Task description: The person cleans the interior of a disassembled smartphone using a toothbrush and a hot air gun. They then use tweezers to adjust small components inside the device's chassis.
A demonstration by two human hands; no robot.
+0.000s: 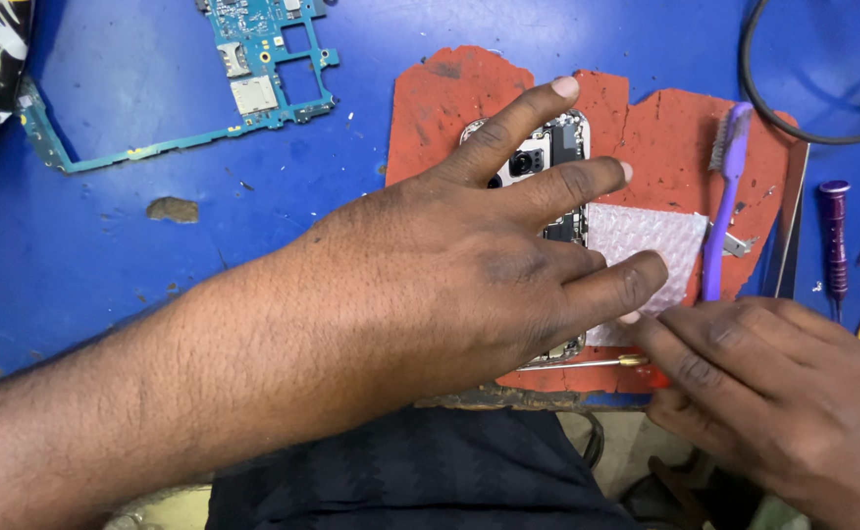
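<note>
Left hand laid flat across an opened smartphone, fingers spread and released rather than curled, gripping nothing; apparently pressing down to keep the phone from sliding. Phone lying back-up with its cover off, camera module and internal boards exposed, on a ragged orange-red work mat at the near edge of the blue surface; most of the phone hidden beneath the palm. Right hand low at the right, fingers pinched closed around the red handle of a thin screwdriver; metal shaft lying almost level, pointing left along the phone's bottom edge, tip hidden near the left hand's little finger, so contact with a screw cannot be told. Small square of bubble wrap just beside the phone on the mat, partly under the fingertips; purple toothbrush along its right side, bristles up at the far end, probably kept for brushing off dust. Teal circuit board well apart at the upper left; purple-handled driver and black cable off to the right, clear of the mat but within reach.
</note>
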